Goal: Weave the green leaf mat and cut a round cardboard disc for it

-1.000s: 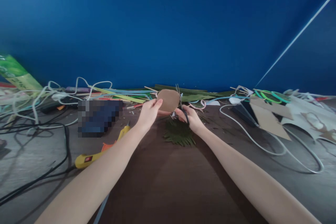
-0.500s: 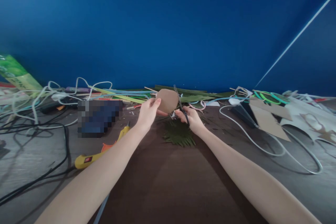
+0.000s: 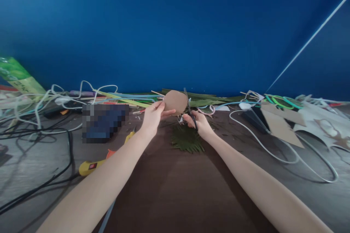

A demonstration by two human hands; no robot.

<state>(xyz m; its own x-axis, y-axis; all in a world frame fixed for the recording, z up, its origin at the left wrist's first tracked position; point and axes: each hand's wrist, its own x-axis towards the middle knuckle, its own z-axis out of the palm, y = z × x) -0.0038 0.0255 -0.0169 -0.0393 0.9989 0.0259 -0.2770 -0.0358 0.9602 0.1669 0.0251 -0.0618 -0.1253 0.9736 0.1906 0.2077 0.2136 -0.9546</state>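
My left hand (image 3: pixel 153 117) pinches a rounded piece of brown cardboard (image 3: pixel 175 102) and holds it up above the dark table (image 3: pixel 175 189). My right hand (image 3: pixel 199 123) grips black scissors (image 3: pixel 189 107), whose blades stand up against the right edge of the cardboard. Below both hands a bunch of dark green fringed leaves (image 3: pixel 187 141) lies flat on the table.
A yellow glue gun (image 3: pixel 101 160) lies left of my left arm, beside black cables (image 3: pixel 41 153) and white cords (image 3: pixel 54 94). Green and coloured strips (image 3: pixel 131 98) line the blue wall. Cardboard offcuts (image 3: pixel 281 123) and a looping white cable (image 3: pixel 295 153) lie at the right.
The left hand has turned the cardboard slightly and raised it a little; the scissors stay at its right edge. Little else has moved.
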